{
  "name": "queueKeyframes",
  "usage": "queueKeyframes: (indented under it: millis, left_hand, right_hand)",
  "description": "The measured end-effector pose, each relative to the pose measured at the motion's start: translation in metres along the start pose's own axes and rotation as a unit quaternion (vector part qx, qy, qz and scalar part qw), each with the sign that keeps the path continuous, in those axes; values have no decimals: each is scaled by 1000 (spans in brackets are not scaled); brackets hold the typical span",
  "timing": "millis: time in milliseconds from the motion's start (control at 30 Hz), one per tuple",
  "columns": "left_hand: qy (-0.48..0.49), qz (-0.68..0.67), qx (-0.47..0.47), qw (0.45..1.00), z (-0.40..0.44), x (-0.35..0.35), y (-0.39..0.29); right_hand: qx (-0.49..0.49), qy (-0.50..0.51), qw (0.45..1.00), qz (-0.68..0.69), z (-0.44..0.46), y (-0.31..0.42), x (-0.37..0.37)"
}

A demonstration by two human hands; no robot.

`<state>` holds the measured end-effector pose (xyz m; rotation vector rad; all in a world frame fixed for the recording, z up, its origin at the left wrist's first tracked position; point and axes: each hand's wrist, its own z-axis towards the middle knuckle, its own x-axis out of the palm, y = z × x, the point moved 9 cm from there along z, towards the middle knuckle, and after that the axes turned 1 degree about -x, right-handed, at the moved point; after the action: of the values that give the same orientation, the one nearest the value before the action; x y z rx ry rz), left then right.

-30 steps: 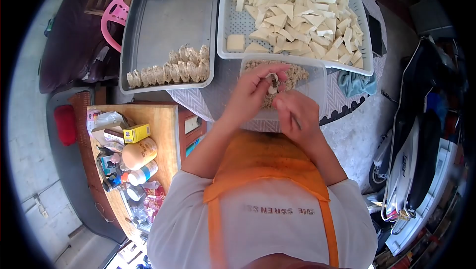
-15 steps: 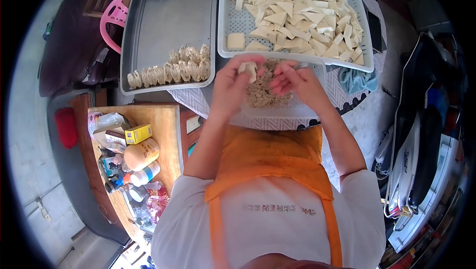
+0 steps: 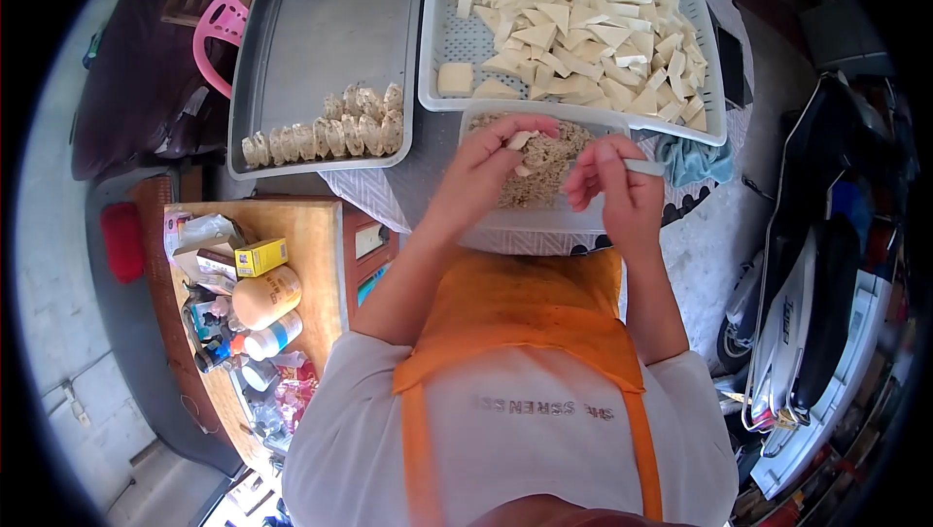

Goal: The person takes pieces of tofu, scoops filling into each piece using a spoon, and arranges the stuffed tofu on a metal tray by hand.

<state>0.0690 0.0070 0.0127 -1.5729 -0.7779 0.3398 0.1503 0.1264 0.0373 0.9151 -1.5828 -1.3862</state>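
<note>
Patterned cloth [image 3: 355, 199] under the tub [image 3: 593, 220] of mix [image 3: 539, 183]. Left hand [image 3: 482, 164] just slid in over it, pinching a pale piece [image 3: 522, 140]; right hand [image 3: 620, 179], gripping some tool [image 3: 644, 168], swung outward, so tool's looking clear of piece.

the left hand [image 3: 489, 160] covers part of the small cream-coloured piece [image 3: 523, 141] it holds, leaving its outline unclear. the right hand [image 3: 616, 177] hides one end of the slim pale-grey tool [image 3: 645, 168], leaving its kind uncertain. both hands mask some crumbly tan mixture [image 3: 536, 187]. the top edge crops the rectangular silver metal tray [image 3: 330, 27] and white perforated plastic tray [image 3: 449, 41].
</note>
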Motion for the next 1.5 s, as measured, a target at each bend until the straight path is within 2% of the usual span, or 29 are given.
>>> queueKeyframes:
  millis: [100,133,200,233,300,333,400,433,500,567,600,733,833,900,1033,1100,1167,1267,1300,1400,1500]
  left_hand:
    - [-20,-19,-20,999,0,0,13]
    - [-31,24,29,999,1,3,9]
    - [-49,110,127,985,-2,11,-3]
    - [-49,126,116,984,-3,13,-3]
    - [-49,158,95,982,-6,16,-7]
    - [-86,241,130,958,-6,10,-14]
    - [-162,396,197,882,-6,-1,-25]
    - [-158,331,152,918,-3,-11,-16]
    - [-141,196,61,968,1,-24,1]
    - [-127,86,40,987,0,-22,2]
    - [-120,29,30,992,1,-20,3]
    - [-78,-42,64,994,4,-18,4]
    - [-101,-57,67,991,0,-24,-1]
    - [-115,-53,70,990,-2,-31,-5]
    - [-96,57,58,992,-1,-16,-8]
    - [-58,149,67,985,-1,6,-12]
    - [-56,181,103,976,0,17,-8]
    - [-85,263,165,947,0,16,-13]
    - [-99,295,186,932,0,14,-18]
    - [-110,179,102,972,1,0,-9]
    - [-69,-53,-106,991,-2,-3,23]
  right_hand:
    - [-11,-1,985,-175,-4,16,16]
    - [-29,2,977,-213,-4,22,23]
    - [-105,18,965,-238,2,35,38]
    - [-144,24,957,-250,2,42,44]
    - [-149,16,954,-258,1,52,47]
    - [-150,12,953,-261,0,55,47]
    - [-219,-43,943,-246,-10,69,34]
    - [-251,-67,936,-238,-15,76,25]
    - [-147,-65,946,-281,-4,61,14]
    - [-22,-40,947,-317,16,21,7]
    - [2,12,936,-351,22,-7,9]
    - [106,115,968,-195,17,-61,28]
    - [139,71,988,5,16,-57,15]
    - [116,63,991,40,16,-42,1]
    - [45,23,996,77,10,-7,-15]
    - [18,8,999,41,6,5,-11]
    - [-7,9,1000,-3,0,14,-1]
    - [-102,29,980,-170,-11,42,19]
    - [-149,1,972,-180,-15,51,13]
    - [-262,-95,940,-196,-31,80,-5]
    - [-178,-105,971,-122,-21,66,-25]
